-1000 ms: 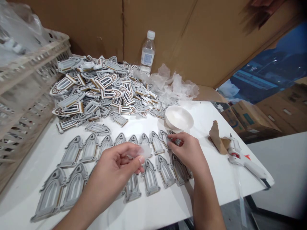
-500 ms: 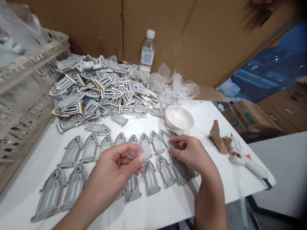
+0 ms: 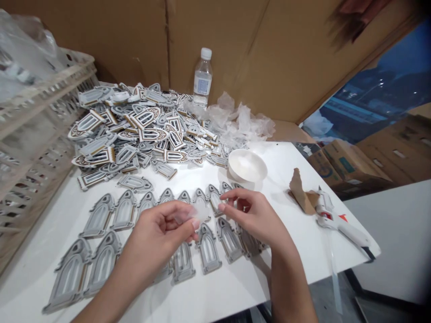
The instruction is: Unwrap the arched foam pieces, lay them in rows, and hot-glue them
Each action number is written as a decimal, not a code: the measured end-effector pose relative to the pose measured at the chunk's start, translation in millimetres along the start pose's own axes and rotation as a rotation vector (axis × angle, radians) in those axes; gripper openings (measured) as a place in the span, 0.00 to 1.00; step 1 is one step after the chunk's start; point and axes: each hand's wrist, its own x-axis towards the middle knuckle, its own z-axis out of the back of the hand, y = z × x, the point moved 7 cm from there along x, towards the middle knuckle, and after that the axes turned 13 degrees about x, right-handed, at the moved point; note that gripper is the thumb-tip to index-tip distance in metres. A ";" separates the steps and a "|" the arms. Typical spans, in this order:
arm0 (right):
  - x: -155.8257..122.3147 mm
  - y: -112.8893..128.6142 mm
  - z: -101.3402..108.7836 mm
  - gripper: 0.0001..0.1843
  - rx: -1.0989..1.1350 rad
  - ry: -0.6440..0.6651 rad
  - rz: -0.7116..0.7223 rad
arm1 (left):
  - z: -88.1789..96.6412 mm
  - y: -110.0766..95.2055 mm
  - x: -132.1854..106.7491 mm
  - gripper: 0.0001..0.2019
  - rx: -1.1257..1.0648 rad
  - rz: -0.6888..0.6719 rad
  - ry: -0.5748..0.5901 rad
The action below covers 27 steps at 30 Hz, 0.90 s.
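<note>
My left hand (image 3: 161, 233) pinches a small clear plastic film (image 3: 198, 213) between thumb and fingers, above two rows of grey arch-shaped window frames (image 3: 124, 211) laid flat on the white table (image 3: 235, 287). My right hand (image 3: 254, 217) hovers just right of the film, over the right end of the rows. Its thumb and forefinger are slightly apart and hold nothing that I can see.
A big heap of grey, white and gold window pieces (image 3: 141, 125) lies at the back. Beside it stand a water bottle (image 3: 202, 78), crumpled clear film (image 3: 240, 121) and a white bowl (image 3: 247, 165). A glue gun (image 3: 340, 222) and brown paper scrap (image 3: 301, 193) sit right. A slatted crate (image 3: 33, 130) stands left.
My right hand has lifted off the frame at the right end of the back row and moved left towards the film. My left hand has barely moved.
</note>
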 end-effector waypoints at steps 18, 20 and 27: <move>-3.1 10.0 18.6 0.07 0.481 -0.101 0.145 | -2.7 -4.8 -0.7 0.16 0.019 -0.015 0.013; -6.5 2.9 41.3 0.07 0.363 -0.255 0.163 | -1.7 -5.4 -1.4 0.16 0.017 -0.012 0.003; -8.9 -33.8 62.7 0.10 0.152 -0.363 0.033 | -5.7 -8.5 -4.1 0.15 0.002 -0.027 0.022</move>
